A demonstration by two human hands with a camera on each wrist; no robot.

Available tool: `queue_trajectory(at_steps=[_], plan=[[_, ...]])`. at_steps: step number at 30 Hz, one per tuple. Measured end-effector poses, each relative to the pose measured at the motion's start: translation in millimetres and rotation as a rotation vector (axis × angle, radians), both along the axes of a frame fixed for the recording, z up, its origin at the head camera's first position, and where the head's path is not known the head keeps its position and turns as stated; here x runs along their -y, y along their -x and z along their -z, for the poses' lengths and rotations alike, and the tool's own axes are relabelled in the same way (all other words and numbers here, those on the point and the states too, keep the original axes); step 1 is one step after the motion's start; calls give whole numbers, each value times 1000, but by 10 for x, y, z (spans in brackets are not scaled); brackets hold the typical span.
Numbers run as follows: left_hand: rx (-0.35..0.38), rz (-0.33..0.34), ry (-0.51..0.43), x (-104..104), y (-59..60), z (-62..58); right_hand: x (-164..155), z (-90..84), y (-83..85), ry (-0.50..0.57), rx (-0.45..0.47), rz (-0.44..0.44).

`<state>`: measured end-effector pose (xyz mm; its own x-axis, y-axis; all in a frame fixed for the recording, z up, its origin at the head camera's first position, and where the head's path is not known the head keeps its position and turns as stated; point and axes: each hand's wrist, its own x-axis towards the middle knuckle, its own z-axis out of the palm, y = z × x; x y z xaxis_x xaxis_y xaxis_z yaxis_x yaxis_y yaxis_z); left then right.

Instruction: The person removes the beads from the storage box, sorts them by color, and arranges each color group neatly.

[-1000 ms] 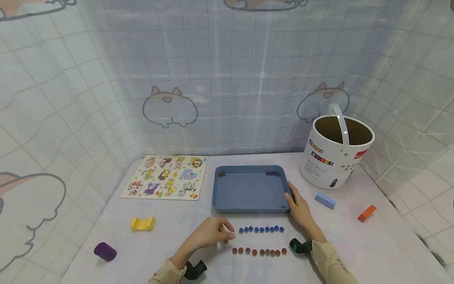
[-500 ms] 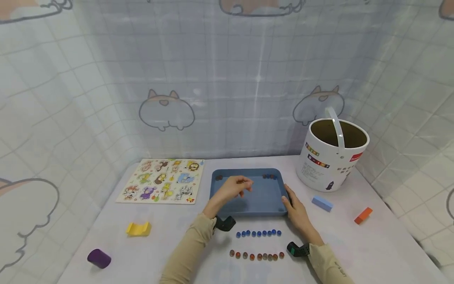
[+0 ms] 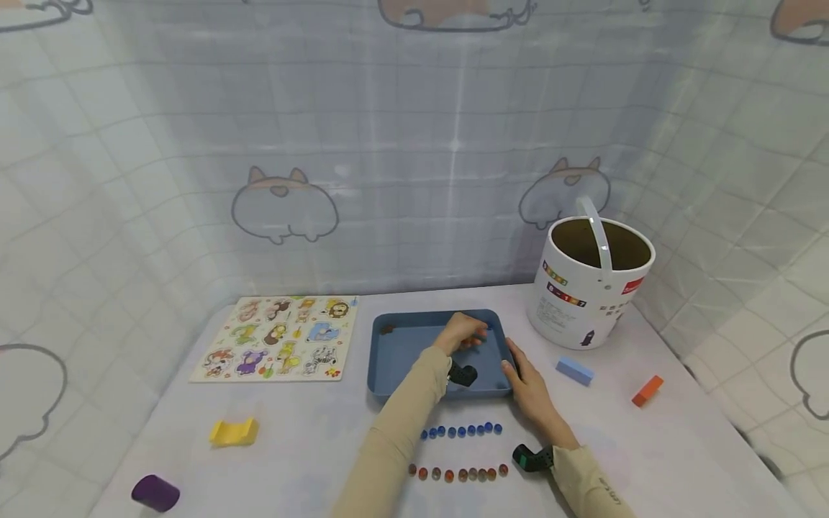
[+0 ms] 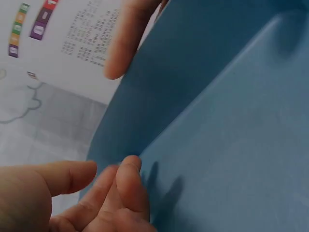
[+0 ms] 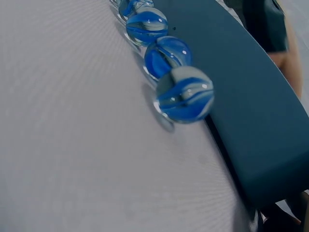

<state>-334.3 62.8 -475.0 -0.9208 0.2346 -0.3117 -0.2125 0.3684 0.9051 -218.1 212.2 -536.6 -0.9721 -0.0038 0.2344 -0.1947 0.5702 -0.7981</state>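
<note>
A blue tray (image 3: pixel 400 357) lies on the white table. Over its back right corner is my left hand (image 3: pixel 461 332), hiding the marbles there; the left wrist view shows its thumb (image 4: pixel 72 177) apart from loosely bent fingers with no marble visible between them. My right hand (image 3: pixel 529 388) holds the tray's right wall, and one of its fingers (image 4: pixel 121 53) shows along the outside. In front of the tray runs a row of blue marbles (image 3: pixel 462 432), also close up in the right wrist view. Nearer me is a row of reddish-brown marbles (image 3: pixel 450 475). Brown marbles (image 3: pixel 386 329) sit in the back left corner.
A white bucket (image 3: pixel 576 302) with a handle stands back right, near a light blue block (image 3: pixel 574 371) and an orange block (image 3: pixel 648 391). At left are an animal puzzle board (image 3: pixel 275 342), a yellow block (image 3: pixel 234 433) and a purple cylinder (image 3: pixel 155 493).
My left hand has moved from beside the blue marble row, across the tray, to its back right corner. The right hand stays at the tray's right side. The head view has shifted slightly.
</note>
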Motion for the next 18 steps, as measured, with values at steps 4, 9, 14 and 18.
queue_trajectory(at_steps=[4, 9, 14, 18], plan=[[43, -50, 5, -80, 86, 58, 14, 25, 7, -4, 6, 0], [43, -97, 48, -152, 146, 45, 8, 38, 23, -3, -1, -1], [-7, -127, 106, -212, 126, 37, 0, 34, 25, 6, -5, 6], [-54, -143, 129, -241, 77, 29, 0, 31, 17, 1, 2, 14]])
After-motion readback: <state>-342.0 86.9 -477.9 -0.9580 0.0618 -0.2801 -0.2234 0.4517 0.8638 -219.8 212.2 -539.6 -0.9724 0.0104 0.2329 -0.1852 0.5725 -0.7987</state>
